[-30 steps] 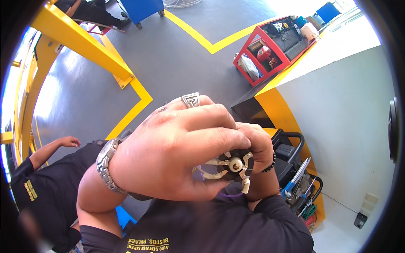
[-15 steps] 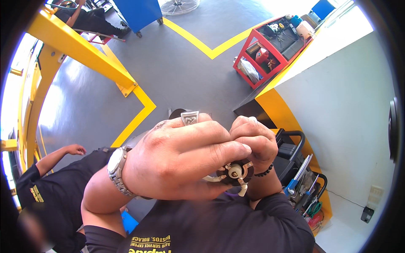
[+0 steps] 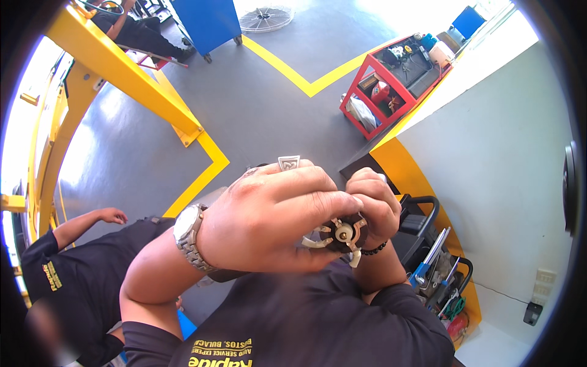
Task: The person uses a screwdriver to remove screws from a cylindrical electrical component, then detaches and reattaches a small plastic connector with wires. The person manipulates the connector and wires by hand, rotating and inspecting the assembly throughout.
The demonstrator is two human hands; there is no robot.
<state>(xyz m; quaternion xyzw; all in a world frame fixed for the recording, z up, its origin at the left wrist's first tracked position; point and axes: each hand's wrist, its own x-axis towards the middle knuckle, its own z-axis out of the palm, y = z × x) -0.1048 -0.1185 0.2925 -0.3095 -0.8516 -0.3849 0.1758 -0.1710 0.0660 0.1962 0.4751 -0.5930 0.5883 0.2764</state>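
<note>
Between my hands is a small round electrical part (image 3: 344, 234) with a dark rim, copper-coloured metal tabs, a pale centre with a metal pin, and cream-coloured pieces at its edge. My left hand (image 3: 263, 211), wearing a ring and a metal wristwatch (image 3: 188, 229), is closed round its near left side, the thumb and fingers reaching over it. My right hand (image 3: 376, 205), with a black bead bracelet at the wrist, curls closed against its right side. The fingertips of my right hand and the back of the part are hidden.
To the right stands a black cart (image 3: 422, 217) with tools. Farther off is a red trolley (image 3: 397, 101) with things on it. A yellow post (image 3: 122, 70) is at left. Another person (image 3: 79, 260) is close by on my left; one more sits far left near a blue cabinet (image 3: 211, 27).
My hands and the part have shifted slightly; the left wrist has moved up and right. The part's face is turned a little more into view. The grip looks the same.
</note>
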